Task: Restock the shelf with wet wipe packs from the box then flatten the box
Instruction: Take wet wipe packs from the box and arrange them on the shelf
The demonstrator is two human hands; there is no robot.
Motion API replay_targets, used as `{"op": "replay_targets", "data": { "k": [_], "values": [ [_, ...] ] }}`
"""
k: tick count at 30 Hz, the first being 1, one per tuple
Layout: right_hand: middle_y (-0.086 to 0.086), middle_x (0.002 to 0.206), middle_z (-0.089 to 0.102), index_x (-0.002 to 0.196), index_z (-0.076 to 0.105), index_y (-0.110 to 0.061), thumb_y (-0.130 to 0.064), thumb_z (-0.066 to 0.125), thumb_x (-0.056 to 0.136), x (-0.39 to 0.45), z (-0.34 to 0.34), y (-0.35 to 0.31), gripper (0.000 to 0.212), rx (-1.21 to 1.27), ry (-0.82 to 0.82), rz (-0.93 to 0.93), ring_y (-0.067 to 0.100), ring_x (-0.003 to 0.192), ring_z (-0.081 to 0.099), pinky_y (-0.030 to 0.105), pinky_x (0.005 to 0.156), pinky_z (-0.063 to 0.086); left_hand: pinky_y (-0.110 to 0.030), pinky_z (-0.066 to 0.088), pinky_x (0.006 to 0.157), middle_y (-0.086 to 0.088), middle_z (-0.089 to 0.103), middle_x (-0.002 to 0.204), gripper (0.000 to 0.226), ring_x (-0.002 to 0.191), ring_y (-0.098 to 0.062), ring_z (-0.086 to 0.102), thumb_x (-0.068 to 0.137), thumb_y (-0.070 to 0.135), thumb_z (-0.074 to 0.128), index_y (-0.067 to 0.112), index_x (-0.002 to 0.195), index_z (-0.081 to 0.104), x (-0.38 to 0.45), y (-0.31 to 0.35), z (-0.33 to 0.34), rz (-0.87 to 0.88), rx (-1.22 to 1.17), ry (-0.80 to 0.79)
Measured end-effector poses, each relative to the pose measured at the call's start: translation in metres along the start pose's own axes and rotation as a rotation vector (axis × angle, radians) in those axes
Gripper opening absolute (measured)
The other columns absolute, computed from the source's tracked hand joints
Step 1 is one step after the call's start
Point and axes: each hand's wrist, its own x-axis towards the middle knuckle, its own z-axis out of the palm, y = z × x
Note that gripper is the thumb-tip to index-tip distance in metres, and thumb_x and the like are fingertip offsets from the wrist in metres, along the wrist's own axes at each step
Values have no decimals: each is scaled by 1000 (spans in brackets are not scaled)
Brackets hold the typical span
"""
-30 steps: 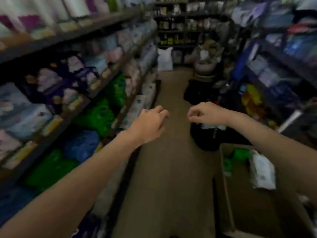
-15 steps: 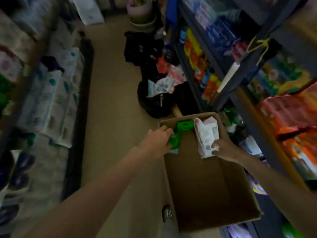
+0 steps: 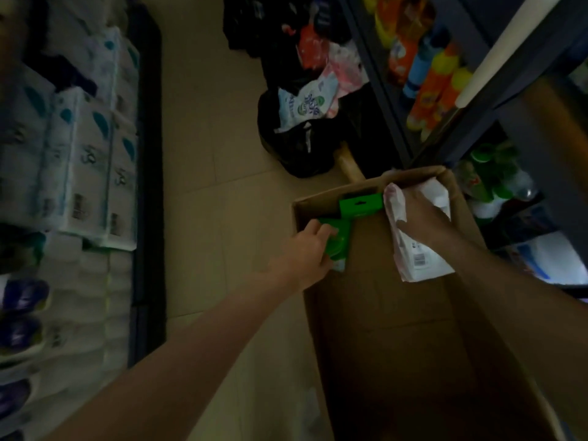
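An open brown cardboard box (image 3: 397, 329) stands on the floor at the lower right. At its far end lie green wet wipe packs and a white pack. My left hand (image 3: 307, 253) reaches over the box's left wall and grips a green pack (image 3: 339, 243). A second green pack (image 3: 361, 203) lies just beyond it. My right hand (image 3: 420, 214) lies on the white wet wipe pack (image 3: 416, 256) with its fingers curled round the pack's top end.
Stacked white tissue packs (image 3: 86, 173) fill the low shelf on the left. A black bag (image 3: 302, 144) with a pale pack in it sits on the floor beyond the box. A dark shelf (image 3: 423, 74) with bottles lines the right. Beige floor (image 3: 203, 154) runs between.
One second ago both hands hung empty in the aisle. The view has dropped to the box. My left hand has closed on a green pack, my right on the white pack.
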Motion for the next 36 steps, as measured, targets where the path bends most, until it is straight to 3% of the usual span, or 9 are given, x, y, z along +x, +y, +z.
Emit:
{"op": "replay_targets", "data": {
  "k": [5,10,17,19,21,26,30,34,36],
  "values": [
    [19,115,56,109,52,-1,-32,48,93,6,13,-8,35,-208,167,96,39,97,56,47,79,49,-37,46,90,-10,35,134,50,112,-29,53,92,15,48,11,139,31,-3,-1,7,-5,-7,36],
    [16,123,51,117,56,-5,-12,40,96,-6,13,-32,27,-426,39,108,33,107,55,38,80,46,-37,48,90,-8,32,134,50,111,-27,52,91,15,49,13,138,32,-17,5,0,-9,-45,70],
    [12,92,65,112,62,-7,-9,47,89,-82,-34,-16,27,-226,-63,61,30,88,61,33,73,48,-38,49,79,-5,23,141,58,104,-30,54,89,16,48,16,141,21,-57,8,-25,-45,-35,181],
    [2,58,50,80,66,-8,-7,50,88,-96,-59,-39,18,-131,-21,-35,25,65,53,28,54,39,-36,48,82,-5,24,141,62,108,-27,53,88,17,49,15,142,20,-72,5,-31,-60,-82,170],
    [-2,49,32,52,39,-19,-5,50,87,-108,-86,-86,40,-123,-10,-177,20,51,40,27,47,26,-35,47,92,-5,26,143,67,119,-24,48,87,19,54,14,144,18,-90,1,-38,-74,-137,170],
    [-3,55,34,60,42,-9,-12,49,87,-161,-135,-242,28,-356,-4,-633,12,51,36,25,48,26,-13,30,106,13,26,135,87,132,-2,31,79,5,69,17,144,12,-176,-1,-97,75,-508,256],
    [3,88,58,91,60,-11,-17,47,91,-233,-166,-357,14,-576,146,-980,23,81,57,31,63,38,12,26,84,30,20,122,103,104,40,25,67,-2,77,20,140,7,-270,-40,-146,196,-584,448],
    [5,82,60,80,58,-14,-7,53,79,-314,-185,-469,8,-589,512,-1405,24,66,60,29,41,39,1,22,104,27,11,136,123,128,14,21,61,23,85,25,144,-6,-385,-90,-171,113,-640,614],
    [6,75,57,74,53,-13,-10,48,77,-362,-188,-524,7,-509,626,-1560,23,54,54,25,34,35,-11,37,103,21,24,141,131,123,19,32,43,50,86,24,143,5,-445,-108,-179,167,-721,684]
  ]
}}
